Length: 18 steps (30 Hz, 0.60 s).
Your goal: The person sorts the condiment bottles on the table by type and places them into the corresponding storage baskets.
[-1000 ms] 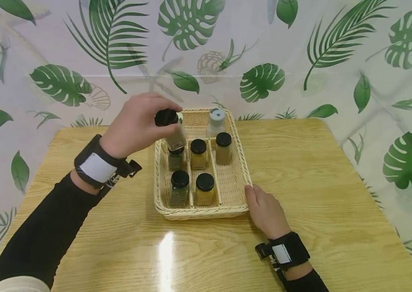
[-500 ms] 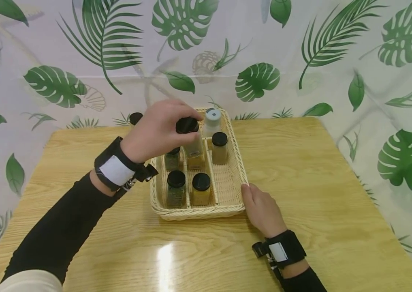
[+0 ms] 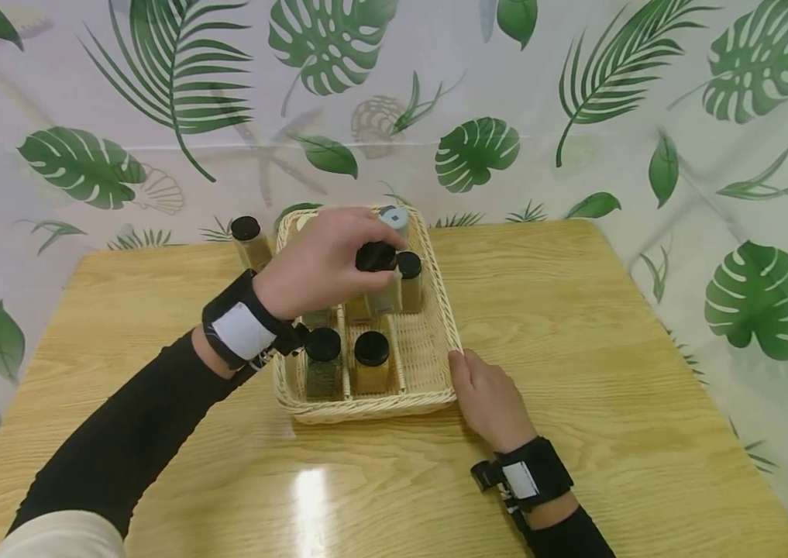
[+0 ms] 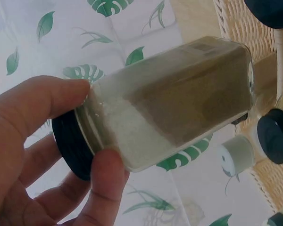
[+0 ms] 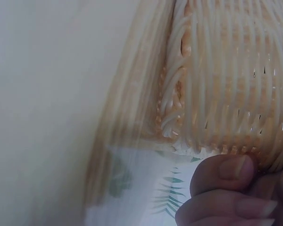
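Observation:
My left hand (image 3: 327, 260) pinches a square glass spice jar (image 4: 188, 94) by its black lid. Brownish-grey powder partly fills the jar, and it hangs over the wicker basket (image 3: 366, 411), close to the right-hand divider. Just right of it, inside the basket, stands another black-lidded jar (image 3: 411, 288). At the front are a jar of dark green herbs (image 3: 324, 373) and a jar of yellow spice (image 3: 372, 372). My right hand (image 3: 494, 403) grips the basket's front right rim, its curled fingers visible in the right wrist view. My left hand partly hides the jars behind it.
A white-capped bottle (image 3: 395, 221) stands in the back section of the basket. Outside its left side, near the table's far edge, is another black-lidded jar (image 3: 249, 242). The wooden table (image 3: 575, 310) meets a leaf-patterned backdrop.
My left hand has carried the powder jar rightward across the basket, from the left section towards the right divider. The jar outside the basket has come into view. My right hand keeps its grip.

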### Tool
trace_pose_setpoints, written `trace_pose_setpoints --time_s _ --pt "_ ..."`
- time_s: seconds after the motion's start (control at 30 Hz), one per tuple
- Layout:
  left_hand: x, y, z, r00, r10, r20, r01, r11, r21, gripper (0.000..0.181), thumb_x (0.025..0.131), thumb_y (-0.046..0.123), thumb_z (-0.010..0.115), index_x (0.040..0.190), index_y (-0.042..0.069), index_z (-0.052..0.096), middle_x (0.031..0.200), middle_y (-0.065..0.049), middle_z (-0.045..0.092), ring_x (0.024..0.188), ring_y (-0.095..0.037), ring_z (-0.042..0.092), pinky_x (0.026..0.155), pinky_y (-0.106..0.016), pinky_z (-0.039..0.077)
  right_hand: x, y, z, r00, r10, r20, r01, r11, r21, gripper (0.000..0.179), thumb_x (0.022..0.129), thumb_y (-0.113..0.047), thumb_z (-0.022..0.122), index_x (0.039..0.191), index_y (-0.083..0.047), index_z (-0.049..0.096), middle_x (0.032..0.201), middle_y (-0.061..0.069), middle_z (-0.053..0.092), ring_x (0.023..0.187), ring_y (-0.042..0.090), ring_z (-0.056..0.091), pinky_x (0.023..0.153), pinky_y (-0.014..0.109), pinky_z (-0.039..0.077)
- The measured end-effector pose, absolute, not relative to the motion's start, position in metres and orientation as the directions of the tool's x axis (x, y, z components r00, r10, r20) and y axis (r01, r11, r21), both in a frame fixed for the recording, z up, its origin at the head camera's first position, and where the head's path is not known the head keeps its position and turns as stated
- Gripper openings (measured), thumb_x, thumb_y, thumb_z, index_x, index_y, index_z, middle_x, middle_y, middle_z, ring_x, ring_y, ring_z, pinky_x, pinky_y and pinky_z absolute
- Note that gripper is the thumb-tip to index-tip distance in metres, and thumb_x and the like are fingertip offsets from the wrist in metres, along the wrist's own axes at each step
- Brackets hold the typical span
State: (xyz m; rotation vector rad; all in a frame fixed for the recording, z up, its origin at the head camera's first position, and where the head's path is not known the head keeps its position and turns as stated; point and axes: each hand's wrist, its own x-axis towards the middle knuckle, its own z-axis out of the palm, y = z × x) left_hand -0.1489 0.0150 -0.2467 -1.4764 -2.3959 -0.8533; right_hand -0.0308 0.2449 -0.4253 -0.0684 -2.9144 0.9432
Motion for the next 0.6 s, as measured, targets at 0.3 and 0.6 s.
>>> trace_pose_setpoints --time_s 0.3,0.6 --pt "-0.152 0.033 -0.259 -0.452 0.775 0.442 0.879 0.304 0.367 0.027 0.081 0.021 0.074 0.104 0.009 0.070 0.098 -0.001 0.065 0.089 -0.014 0.056 0.078 -0.030 0.044 -0.029 0.244 -0.424 -0.995 0.067 0.076 0.008 0.803 -0.596 0.050 0.104 -0.047 0.020 0.082 -0.012 0.048 0.061 0.000 0.029 0.050 0.017 0.036 0.046 0.031 0.027" --pt "-0.156 0.050 -0.269 -0.447 0.808 0.383 0.879 0.318 0.356 0.027 0.080 0.024 0.074 0.104 0.011 0.070 0.101 0.001 0.065 0.091 -0.012 0.056 0.077 -0.029 0.045 -0.030 0.244 -0.425 -0.995 0.070 0.071 0.012 0.794 -0.608 0.051 0.103 -0.048 0.020 0.084 -0.012 0.050 0.059 0.000 0.031 0.048 0.016 0.034 0.045 0.031 0.026"
